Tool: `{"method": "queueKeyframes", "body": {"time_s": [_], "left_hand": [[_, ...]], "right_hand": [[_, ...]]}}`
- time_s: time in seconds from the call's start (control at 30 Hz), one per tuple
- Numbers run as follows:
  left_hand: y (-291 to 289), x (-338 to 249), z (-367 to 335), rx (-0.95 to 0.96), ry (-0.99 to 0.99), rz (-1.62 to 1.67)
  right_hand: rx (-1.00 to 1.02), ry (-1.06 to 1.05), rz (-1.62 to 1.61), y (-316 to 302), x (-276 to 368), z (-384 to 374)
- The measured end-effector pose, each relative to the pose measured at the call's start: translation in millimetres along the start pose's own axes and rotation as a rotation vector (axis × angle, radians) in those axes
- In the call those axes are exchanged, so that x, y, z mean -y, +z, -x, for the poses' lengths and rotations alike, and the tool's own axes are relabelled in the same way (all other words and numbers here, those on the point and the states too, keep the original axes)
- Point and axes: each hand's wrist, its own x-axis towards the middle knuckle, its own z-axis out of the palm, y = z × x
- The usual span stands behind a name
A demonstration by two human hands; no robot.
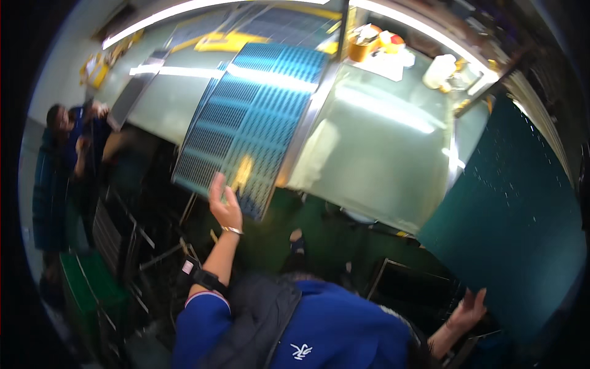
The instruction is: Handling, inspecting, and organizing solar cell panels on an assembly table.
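A perforated blue-grey panel (264, 117) with rows of small cells lies tilted over the near edge of the worktable. Close to its lower edge is my left hand (225, 206), fingers stretched out and apart, holding nothing. The hand's yellowish reflection shows on the shiny panel. At the right stands a large dark teal sheet (516, 215) with small bright specks. My right hand (466, 315) is at the sheet's lower left edge, its fingers raised and apart. Whether they touch the sheet is hard to tell.
A pale green glass-like tabletop (381, 141) extends right of the panel, reflecting a lamp. Containers (369, 46) and a white jug (439, 71) stand at its back. A co-worker (77, 135) holds a dark panel (132, 98) at the left. A green box (92, 280) sits below.
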Motion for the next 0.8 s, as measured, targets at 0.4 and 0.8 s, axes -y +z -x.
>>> {"method": "queueKeyframes", "body": {"time_s": [0.4,0.8], "left_hand": [[-29,60,20,-0.053,-1.249,1.012],[4,77,9,-0.515,-1.041,0.747]], "right_hand": [[0.283,0.835,-0.008,123,-219,16],[0.264,0.935,0.056,130,-225,35]]}}
